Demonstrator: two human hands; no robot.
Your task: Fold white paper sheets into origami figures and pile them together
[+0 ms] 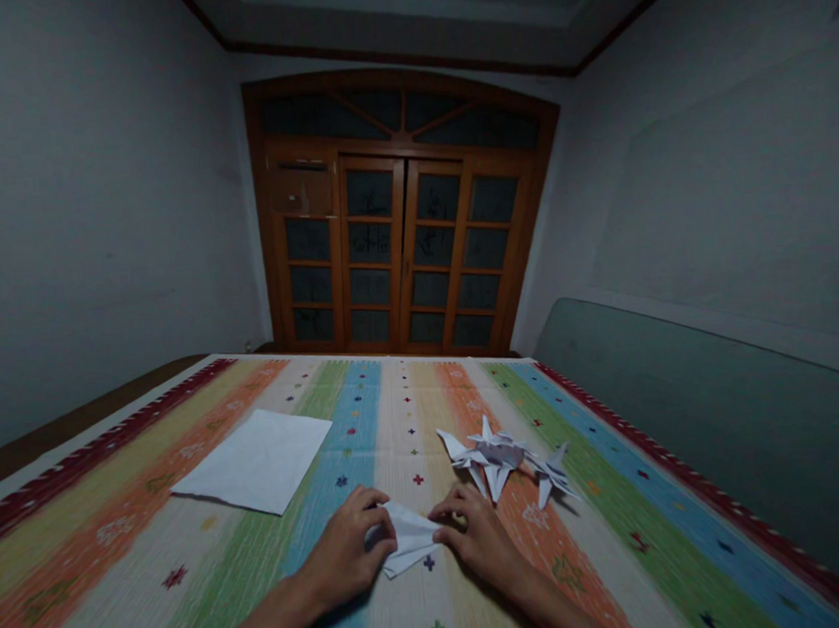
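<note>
A partly folded piece of white paper lies low over the striped tablecloth, between my two hands. My left hand pinches its left side between thumb and fingers. At the right-hand point of the paper, my right hand is closed with thumb and fingertips on it. Beyond my right hand sits a cluster of folded white paper figures with pointed, spiky parts. A flat stack or sheet of white square paper rests farther off to the left.
The table is covered by a striped tablecloth with small printed motifs. A pale green padded bench or seat back runs along the right side. Wooden doors with glass panes stand beyond the far edge.
</note>
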